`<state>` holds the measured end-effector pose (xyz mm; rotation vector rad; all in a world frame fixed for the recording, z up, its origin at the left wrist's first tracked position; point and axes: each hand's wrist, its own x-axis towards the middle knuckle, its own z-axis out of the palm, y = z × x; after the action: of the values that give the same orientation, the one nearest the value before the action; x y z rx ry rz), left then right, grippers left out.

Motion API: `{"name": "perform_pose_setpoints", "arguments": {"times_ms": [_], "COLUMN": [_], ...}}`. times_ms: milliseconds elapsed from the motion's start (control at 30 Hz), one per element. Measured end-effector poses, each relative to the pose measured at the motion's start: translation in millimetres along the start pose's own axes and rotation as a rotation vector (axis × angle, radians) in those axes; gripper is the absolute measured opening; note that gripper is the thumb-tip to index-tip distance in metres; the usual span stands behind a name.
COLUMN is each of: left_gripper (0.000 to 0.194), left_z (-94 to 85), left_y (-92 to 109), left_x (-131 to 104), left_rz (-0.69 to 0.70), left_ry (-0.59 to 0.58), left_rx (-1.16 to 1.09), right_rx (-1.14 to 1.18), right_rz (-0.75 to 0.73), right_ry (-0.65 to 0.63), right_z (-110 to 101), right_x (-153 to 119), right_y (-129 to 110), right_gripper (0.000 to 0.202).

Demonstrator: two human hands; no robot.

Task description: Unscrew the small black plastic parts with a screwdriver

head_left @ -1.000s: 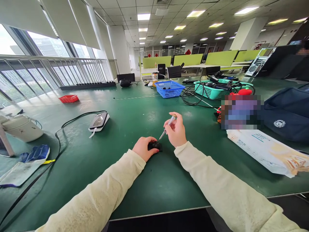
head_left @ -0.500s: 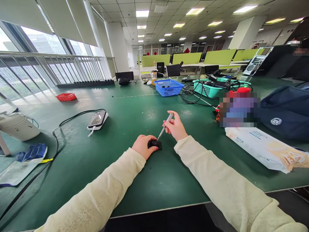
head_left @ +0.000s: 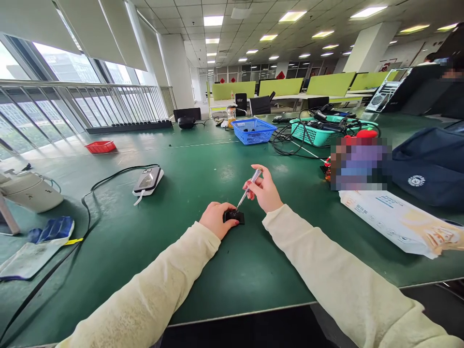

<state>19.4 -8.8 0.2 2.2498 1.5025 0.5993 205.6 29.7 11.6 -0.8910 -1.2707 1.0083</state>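
A small black plastic-looking block (head_left: pixel 236 217) lies on the smooth green tabletop (head_left: pixel 232 285), gripped by the nearer left hand (head_left: pixel 214 218) between thumb and fingers. To its right, the right hand (head_left: pixel 266 191) grasps a slim silvery screwdriver-like tool (head_left: pixel 255 176), slanting down leftward to the block's top (contact is unclear).

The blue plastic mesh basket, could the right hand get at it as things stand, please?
Probably not yet: the right hand grips a slim silver screwdriver, and the blue basket sits farther across the green tabletop.
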Motion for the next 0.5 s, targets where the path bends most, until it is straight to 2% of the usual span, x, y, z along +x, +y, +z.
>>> {"name": "perform_pose_setpoints", "arguments": {"times_ms": [133, 267, 500], "left_gripper": [0.032, 0.036, 0.039], "left_z": [0.4, 0.2, -1.1], "left_y": [0, 1, 2], "left_x": [0, 0, 0], "left_rz": [0.004, 0.001, -0.004], "left_ry": [0.001, -0.017, -0.029], "left_rx": [0.000, 0.006, 0.026], "right_rx": [0.012, -0.021, -0.096], "right_rz": [-0.066, -0.050, -0.017], "right_ry": [0.033, 0.065, 0.103], "right_z": [4, 6, 6], "right_x": [-4, -2, -1], "right_y": [0, 5, 9], "right_gripper": [0.055, 0.049, 0.058]}}
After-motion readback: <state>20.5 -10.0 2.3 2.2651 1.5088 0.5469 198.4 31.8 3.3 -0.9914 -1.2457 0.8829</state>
